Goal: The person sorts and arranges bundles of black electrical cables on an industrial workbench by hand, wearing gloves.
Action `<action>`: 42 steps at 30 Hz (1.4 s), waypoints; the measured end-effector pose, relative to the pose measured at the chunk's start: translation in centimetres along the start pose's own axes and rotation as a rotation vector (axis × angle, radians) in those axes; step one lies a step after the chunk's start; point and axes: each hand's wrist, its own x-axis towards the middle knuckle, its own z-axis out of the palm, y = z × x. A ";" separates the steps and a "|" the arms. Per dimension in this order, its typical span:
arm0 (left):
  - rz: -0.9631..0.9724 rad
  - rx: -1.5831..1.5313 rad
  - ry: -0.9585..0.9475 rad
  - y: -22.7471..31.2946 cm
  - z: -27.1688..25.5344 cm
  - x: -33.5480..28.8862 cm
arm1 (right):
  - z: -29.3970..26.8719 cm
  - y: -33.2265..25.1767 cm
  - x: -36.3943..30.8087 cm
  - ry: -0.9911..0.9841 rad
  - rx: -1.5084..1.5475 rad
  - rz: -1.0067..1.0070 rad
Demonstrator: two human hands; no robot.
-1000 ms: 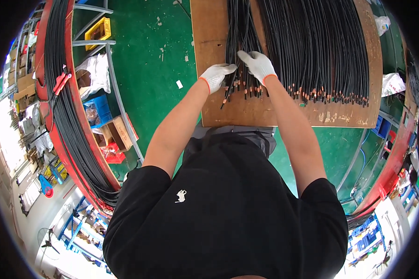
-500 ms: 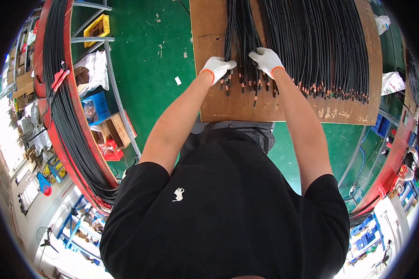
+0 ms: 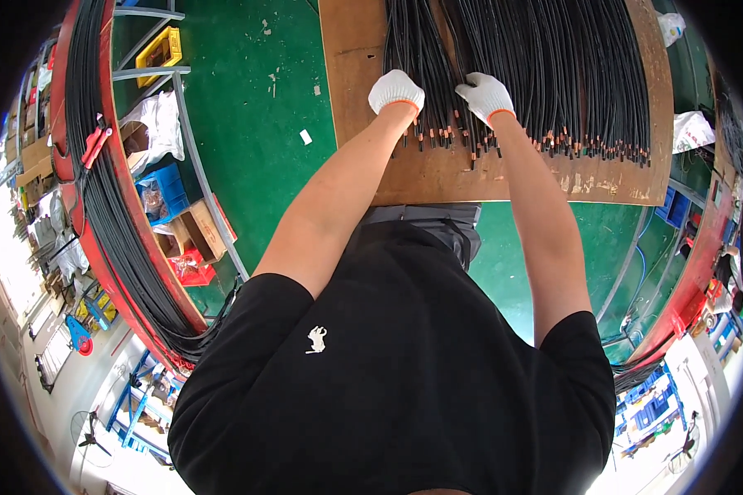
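Observation:
Many black cables (image 3: 545,66) with copper-coloured bands near their ends lie side by side on a brown wooden board (image 3: 437,186). Both my hands wear white knit gloves with orange cuffs. My left hand (image 3: 397,89) is closed over the smaller bunch of cables (image 3: 413,41) at the left; its fingertips are hidden under the glove's back. Just to its right, my right hand (image 3: 485,96) rests on cables at the left side of the wider group, thumb and fingers stretched leftward and apart. Several cable ends (image 3: 472,157) stick out toward me between and below the hands.
Left of the green floor (image 3: 256,99) stands a red curved rack (image 3: 111,194) holding long black cables, with red-handled cutters (image 3: 97,144) on it. Yellow (image 3: 158,56) and blue (image 3: 163,194) bins stand beside it. A white bag (image 3: 692,132) lies right of the board.
My left hand has moved up and right and turned its back toward me, over the left bunch. The right hand has shifted slightly right and up. The view has shifted a little.

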 end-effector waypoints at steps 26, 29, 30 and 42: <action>0.237 -0.748 -0.257 -7.5 -1.6 -0.9 | 4.6 -6.7 -0.9 0.196 0.103 0.179; 0.180 -0.753 -0.333 -7.3 -2.4 -1.5 | 3.5 -7.0 -0.2 0.125 0.170 0.166; 0.227 -0.735 -0.315 -7.3 -1.7 -1.0 | 3.2 -6.8 -0.2 0.106 0.178 0.153; 0.255 -0.665 -0.233 -8.3 -0.8 2.0 | 4.4 -7.3 -1.2 0.127 0.151 -0.177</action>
